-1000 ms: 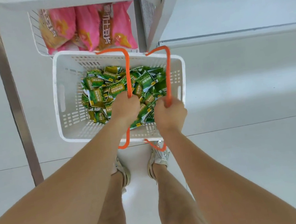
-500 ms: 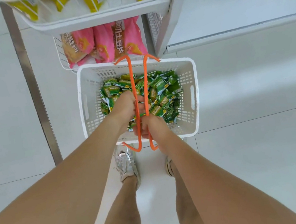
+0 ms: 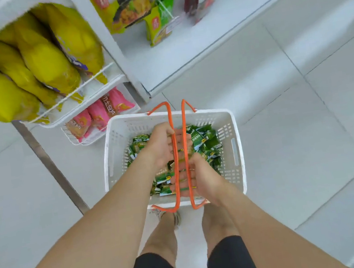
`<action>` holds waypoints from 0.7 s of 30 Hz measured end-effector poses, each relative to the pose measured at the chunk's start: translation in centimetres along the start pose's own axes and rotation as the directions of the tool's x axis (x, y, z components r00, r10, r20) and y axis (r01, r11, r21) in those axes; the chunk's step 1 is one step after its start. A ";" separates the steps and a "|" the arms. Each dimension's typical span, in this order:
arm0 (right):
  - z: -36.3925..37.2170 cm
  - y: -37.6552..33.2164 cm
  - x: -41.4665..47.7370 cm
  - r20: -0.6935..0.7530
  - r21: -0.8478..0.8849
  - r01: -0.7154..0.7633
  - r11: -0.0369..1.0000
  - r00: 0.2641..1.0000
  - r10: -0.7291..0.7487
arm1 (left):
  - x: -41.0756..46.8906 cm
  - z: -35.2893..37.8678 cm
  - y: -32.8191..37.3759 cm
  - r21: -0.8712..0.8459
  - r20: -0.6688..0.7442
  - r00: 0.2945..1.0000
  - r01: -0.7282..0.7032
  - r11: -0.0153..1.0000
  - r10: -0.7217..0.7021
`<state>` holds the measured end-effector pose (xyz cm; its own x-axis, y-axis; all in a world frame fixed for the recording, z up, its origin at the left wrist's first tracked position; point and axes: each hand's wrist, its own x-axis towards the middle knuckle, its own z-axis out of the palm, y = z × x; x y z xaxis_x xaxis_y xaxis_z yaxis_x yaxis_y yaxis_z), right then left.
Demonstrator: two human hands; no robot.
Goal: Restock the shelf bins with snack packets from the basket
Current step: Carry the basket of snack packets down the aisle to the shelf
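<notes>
A white shelf unit (image 3: 113, 51) is seen ahead and to the left, with yellow bags (image 3: 43, 60) stood upright in its upper wire bin (image 3: 85, 85) and pink packets (image 3: 101, 113) packed into the lower wire bin (image 3: 68, 137). Near that lower bin a white basket (image 3: 238, 147) is held above the floor (image 3: 301, 149) in front of the legs, probably so that stock can be passed straight across. The left hand (image 3: 161, 145) is clenched on the orange handles (image 3: 175, 157) at the far end, and the right hand (image 3: 202, 177) is wrapped round them nearer the body. The handles are drawn together over the middle, so the load is judged to hang level. The green snack packets (image 3: 204, 140) are heaped loose inside the basket, and none is seen in the bins.
</notes>
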<state>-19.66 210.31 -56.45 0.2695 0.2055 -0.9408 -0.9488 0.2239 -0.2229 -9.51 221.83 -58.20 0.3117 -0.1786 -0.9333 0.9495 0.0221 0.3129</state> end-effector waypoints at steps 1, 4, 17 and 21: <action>-0.9 -0.4 -2.0 -0.013 0.021 0.004 1.000 1.000 -0.004 | -1.3 2.2 0.9 0.012 0.000 1.000 0.003 1.000 -0.003; -4.8 -1.8 -7.7 -0.055 0.071 0.027 0.997 0.998 -0.023 | -4.9 9.0 2.9 0.104 0.018 1.000 0.015 0.994 -0.017; -25.4 -5.2 -25.9 -0.229 0.429 0.336 0.838 0.938 -0.259 | -15.1 41.0 5.6 0.549 0.237 0.971 -0.142 0.824 0.009; -31.3 -9.2 -29.6 -0.376 0.409 0.473 0.780 0.866 -0.328 | -15.2 50.7 7.7 0.630 0.340 0.940 -0.235 0.740 0.009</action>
<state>-24.08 172.38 -34.54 0.4828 -0.2541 -0.8380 -0.5452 0.6616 -0.5147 -8.72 174.88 -32.71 0.2899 -0.5025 -0.8145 0.6070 -0.5614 0.5624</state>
